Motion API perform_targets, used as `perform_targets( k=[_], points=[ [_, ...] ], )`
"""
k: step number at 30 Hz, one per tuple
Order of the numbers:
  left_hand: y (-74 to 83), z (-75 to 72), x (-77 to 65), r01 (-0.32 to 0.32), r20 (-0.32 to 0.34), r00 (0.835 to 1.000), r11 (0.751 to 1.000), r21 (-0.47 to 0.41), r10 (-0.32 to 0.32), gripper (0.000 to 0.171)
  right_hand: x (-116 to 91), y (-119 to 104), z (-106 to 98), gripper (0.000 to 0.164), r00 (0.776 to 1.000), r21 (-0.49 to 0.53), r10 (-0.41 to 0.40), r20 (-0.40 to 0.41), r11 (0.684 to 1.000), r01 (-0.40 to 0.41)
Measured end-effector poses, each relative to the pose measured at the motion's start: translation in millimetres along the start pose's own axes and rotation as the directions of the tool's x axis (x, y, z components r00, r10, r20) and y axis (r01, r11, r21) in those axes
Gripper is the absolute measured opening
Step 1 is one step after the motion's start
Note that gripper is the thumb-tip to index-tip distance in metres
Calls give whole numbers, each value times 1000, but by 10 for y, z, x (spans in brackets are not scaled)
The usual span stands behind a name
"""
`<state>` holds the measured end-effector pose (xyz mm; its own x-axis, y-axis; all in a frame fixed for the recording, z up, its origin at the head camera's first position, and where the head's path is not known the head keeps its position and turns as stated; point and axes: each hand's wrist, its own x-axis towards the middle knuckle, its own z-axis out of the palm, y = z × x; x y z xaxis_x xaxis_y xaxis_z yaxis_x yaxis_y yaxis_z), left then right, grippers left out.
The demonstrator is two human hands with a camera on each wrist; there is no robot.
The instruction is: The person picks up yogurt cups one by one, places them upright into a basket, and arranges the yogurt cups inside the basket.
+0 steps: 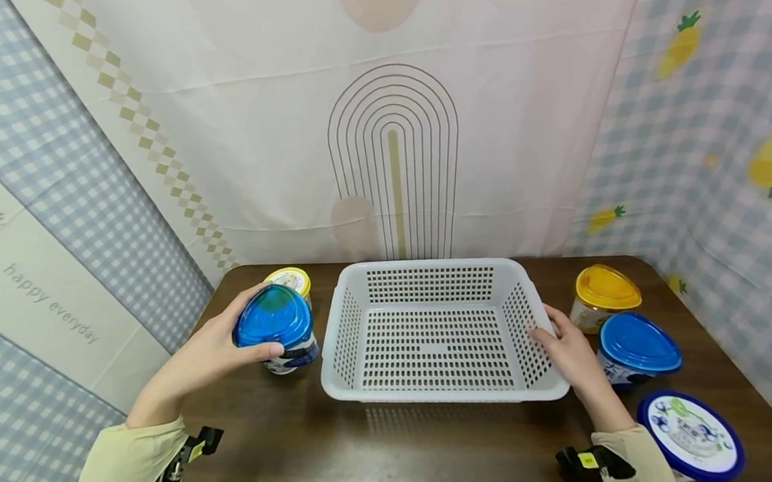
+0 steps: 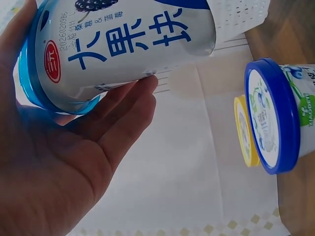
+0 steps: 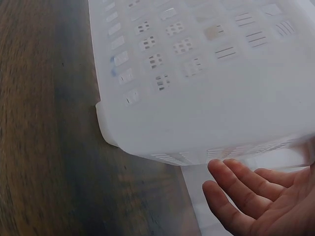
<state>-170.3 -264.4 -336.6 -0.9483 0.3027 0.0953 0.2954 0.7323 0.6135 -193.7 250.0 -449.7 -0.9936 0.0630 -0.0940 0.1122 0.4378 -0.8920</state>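
Observation:
My left hand (image 1: 223,345) grips a yogurt tub (image 1: 275,319) with a translucent blue lid, left of the basket. In the left wrist view, the tub (image 2: 133,44) shows a silvery-white side with blue lettering and a blackberry picture. My right hand (image 1: 567,349) holds the right rim of a white plastic basket (image 1: 443,397), thumb over the edge. The right wrist view shows the basket's perforated underside (image 3: 206,98), with the curled fingers (image 3: 236,191) beside it. Nothing lies inside the basket. Part of its underside is visible, so it appears raised or tilted.
Behind the held tub stand a yellow-lidded tub (image 1: 290,280) and a dark-blue-lidded tub (image 2: 273,118). Along the right side stand an orange-yellow-lidded tub (image 1: 608,289), a blue-lidded tub (image 1: 639,345) and a dark-blue-rimmed tub (image 1: 693,435). Cloth curtains (image 1: 523,132) border the brown table (image 1: 414,461).

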Motion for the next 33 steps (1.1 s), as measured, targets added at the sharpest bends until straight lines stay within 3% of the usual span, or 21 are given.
perform_targets(
  k=[7, 17, 33],
  points=[
    [43, 9, 145, 2, 33, 999, 999, -33, -1, 92, 0, -6, 3, 71, 1000, 3, -3, -5, 1000, 3],
    [161, 11, 387, -15, 43, 999, 1000, 2, 15, 94, -3, -20, 6, 71, 1000, 7, 8, -4, 1000, -8],
    [340, 109, 722, -21, 85, 996, 997, -71, 27, 98, 1, -23, 11, 71, 1000, -16, 15, -14, 1000, -16]
  ],
)
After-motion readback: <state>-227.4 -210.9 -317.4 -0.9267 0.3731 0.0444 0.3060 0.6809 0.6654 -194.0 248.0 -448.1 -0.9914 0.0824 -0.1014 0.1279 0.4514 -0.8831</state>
